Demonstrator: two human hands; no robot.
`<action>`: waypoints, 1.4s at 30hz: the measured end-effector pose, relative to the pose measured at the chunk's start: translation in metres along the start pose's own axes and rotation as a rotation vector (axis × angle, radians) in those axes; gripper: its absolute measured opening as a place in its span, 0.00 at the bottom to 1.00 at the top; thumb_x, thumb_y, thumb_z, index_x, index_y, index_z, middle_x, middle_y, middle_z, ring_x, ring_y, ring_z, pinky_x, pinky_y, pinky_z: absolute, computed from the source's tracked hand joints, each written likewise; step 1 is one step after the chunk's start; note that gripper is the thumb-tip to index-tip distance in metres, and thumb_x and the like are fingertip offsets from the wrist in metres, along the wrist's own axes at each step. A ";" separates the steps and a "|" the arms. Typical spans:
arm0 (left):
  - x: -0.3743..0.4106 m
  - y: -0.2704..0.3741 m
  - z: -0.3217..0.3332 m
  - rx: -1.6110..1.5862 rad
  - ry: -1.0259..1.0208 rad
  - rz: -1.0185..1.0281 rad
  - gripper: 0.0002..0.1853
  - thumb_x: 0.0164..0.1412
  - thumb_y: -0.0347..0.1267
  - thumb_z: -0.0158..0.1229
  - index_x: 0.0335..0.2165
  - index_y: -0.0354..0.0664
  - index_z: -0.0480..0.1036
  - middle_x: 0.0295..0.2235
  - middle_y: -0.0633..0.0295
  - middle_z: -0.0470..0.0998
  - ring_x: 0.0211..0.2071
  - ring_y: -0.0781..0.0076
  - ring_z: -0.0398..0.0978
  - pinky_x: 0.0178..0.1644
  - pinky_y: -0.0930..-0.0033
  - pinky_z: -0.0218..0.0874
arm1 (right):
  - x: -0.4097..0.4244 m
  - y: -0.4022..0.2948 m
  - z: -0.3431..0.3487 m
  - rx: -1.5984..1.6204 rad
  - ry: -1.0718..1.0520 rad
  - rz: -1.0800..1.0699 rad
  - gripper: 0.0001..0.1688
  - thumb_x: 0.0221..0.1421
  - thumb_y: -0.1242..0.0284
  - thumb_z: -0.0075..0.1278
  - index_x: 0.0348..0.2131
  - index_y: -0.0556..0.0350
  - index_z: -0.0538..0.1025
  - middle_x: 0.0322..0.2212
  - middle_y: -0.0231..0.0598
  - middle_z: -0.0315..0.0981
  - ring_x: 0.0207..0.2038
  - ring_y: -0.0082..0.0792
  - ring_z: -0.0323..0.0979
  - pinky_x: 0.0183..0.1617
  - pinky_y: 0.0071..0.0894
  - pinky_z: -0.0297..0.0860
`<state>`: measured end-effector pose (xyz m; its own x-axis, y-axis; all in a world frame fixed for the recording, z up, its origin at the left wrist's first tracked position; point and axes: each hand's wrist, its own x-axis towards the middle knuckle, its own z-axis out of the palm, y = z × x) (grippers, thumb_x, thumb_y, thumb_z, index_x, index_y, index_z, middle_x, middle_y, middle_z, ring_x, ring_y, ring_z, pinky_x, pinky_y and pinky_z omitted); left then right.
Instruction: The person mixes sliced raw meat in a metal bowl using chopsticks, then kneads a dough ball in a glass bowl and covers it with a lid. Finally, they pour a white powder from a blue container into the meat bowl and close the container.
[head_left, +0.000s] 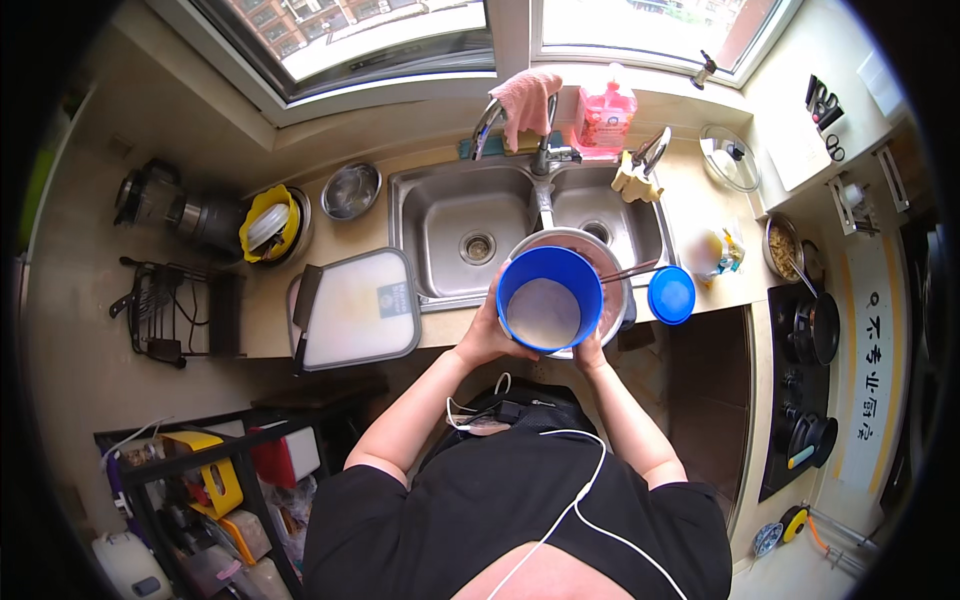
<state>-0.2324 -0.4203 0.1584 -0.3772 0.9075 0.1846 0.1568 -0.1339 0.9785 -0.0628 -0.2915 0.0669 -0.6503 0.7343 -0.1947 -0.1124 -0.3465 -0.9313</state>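
A round blue tub (550, 259) is held between both my hands, its open top towards me and a pale, whitish content or bottom inside. My left hand (487, 330) wraps its left side. At the lower right side, my right hand (589, 351) grips it, partly hidden by the tub. Behind and partly under the tub is a wide pale bowl (616, 300) with something pinkish in it, mostly covered from view. A pair of chopsticks (628, 271) sticks out over the bowl's right rim. A round blue lid (671, 295) lies to the right on the counter edge.
A double steel sink (450, 259) lies ahead, with a pink cloth (525, 105) over its faucet. A knife (306, 304) rests on a cutting board (360, 322) at left. Pans (823, 328) stand on the black cooktop (780, 457) at right. A white cable (581, 499) hangs across my front.
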 end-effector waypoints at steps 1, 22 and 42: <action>0.001 0.002 0.003 -0.011 -0.026 0.018 0.80 0.17 0.32 0.80 0.63 0.48 0.30 0.63 0.54 0.43 0.64 0.61 0.44 0.65 0.59 0.42 | 0.000 -0.002 -0.004 0.027 0.003 0.030 0.44 0.60 0.40 0.25 0.53 0.59 0.64 0.48 0.40 0.67 0.51 0.32 0.63 0.57 0.34 0.57; -0.006 -0.028 -0.048 0.182 -0.165 -0.198 0.76 0.22 0.32 0.79 0.62 0.44 0.31 0.61 0.50 0.50 0.61 0.58 0.52 0.62 0.59 0.49 | 0.026 -0.018 0.055 0.000 -0.135 0.044 0.39 0.63 0.45 0.25 0.55 0.58 0.62 0.49 0.38 0.65 0.51 0.31 0.62 0.56 0.31 0.57; -0.022 -0.061 -0.093 -0.271 0.155 -0.398 0.60 0.44 0.76 0.27 0.59 0.35 0.52 0.55 0.53 0.62 0.56 0.64 0.59 0.59 0.62 0.50 | 0.023 -0.008 0.080 -0.445 -0.635 0.071 0.70 0.23 0.61 0.73 0.59 0.61 0.48 0.56 0.50 0.51 0.60 0.45 0.51 0.63 0.41 0.51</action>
<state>-0.3185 -0.4693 0.1033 -0.4941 0.8420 -0.2166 -0.2620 0.0934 0.9605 -0.1368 -0.3188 0.0945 -0.9655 0.1975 -0.1696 0.1701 -0.0145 -0.9853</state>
